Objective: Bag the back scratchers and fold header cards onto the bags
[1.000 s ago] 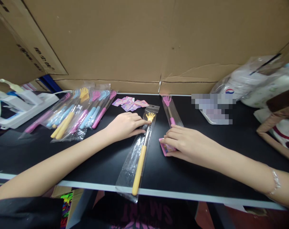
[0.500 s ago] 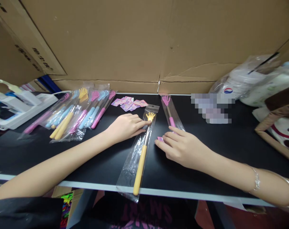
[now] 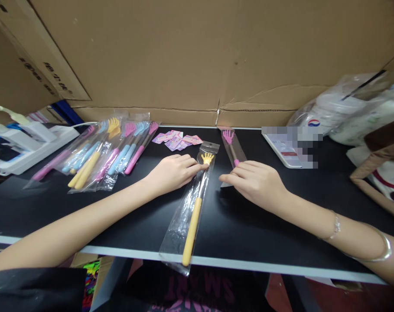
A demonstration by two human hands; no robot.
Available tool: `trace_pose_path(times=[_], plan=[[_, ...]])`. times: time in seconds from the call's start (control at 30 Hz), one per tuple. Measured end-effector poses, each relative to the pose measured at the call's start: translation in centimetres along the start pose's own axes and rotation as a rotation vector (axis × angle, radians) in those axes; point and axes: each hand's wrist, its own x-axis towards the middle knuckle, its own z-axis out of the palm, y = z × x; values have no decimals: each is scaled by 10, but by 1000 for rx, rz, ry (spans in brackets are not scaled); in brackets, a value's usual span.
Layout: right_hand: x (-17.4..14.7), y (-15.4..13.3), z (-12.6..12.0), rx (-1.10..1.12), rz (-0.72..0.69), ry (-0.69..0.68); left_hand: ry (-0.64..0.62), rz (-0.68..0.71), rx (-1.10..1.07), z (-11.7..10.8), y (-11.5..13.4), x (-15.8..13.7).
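Observation:
A yellow back scratcher (image 3: 193,229) with a hand-shaped head lies in a clear plastic bag (image 3: 175,234), its handle end reaching over the front edge of the table. My left hand (image 3: 172,173) pinches and presses the bagged scratcher just below its head. To the right, my right hand (image 3: 260,182) is closed on a small card (image 3: 226,185), of which only a pale edge shows under the fingers. Behind that hand lies a bagged pink back scratcher (image 3: 228,137), its lower handle hidden. Several small pink and purple cards (image 3: 177,141) are spread at the back.
Several bagged back scratchers (image 3: 118,151) in pink, blue and yellow lie at the left, beside a white power strip (image 3: 27,149). On the right are a partly blurred phone (image 3: 289,161), a bagged cup (image 3: 327,112) and a brown-strapped bag (image 3: 379,156). Cardboard (image 3: 183,56) walls the back.
My right hand has moved slightly up and right, and the card under its fingers now shows a pale edge instead of its pink face. My left hand stays on the yellow back scratcher.

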Motion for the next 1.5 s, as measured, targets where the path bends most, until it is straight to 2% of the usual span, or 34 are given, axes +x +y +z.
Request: trace_pose_path(times=[0.27, 0.57, 0.73, 0.87, 1.0, 1.17, 1.23, 1.4, 1.5], plan=[[1, 0, 2, -177, -39, 36, -3, 45, 99, 0, 5, 1], [3, -7, -5, -299, -47, 21, -82, 71, 220, -9, 13, 3], [2, -5, 0, -276, -40, -38, -81, 59, 187, -7, 12, 3], [1, -5, 3, -143, -8, -55, -67, 41, 145, -4, 11, 2], [3, 0, 0, 175, 150, -79, -39, 38, 116, -6, 11, 3], [8, 25, -5, 645, 566, -200, -32, 42, 70, -12, 12, 5], [8, 38, -2, 808, 666, -166, -34, 34, 61, -13, 15, 7], [2, 55, 14, 1087, 893, -189, -40, 0, 48, -10, 23, 11], [0, 53, 22, 1197, 993, -98, -40, 12, 27, -8, 26, 14]])
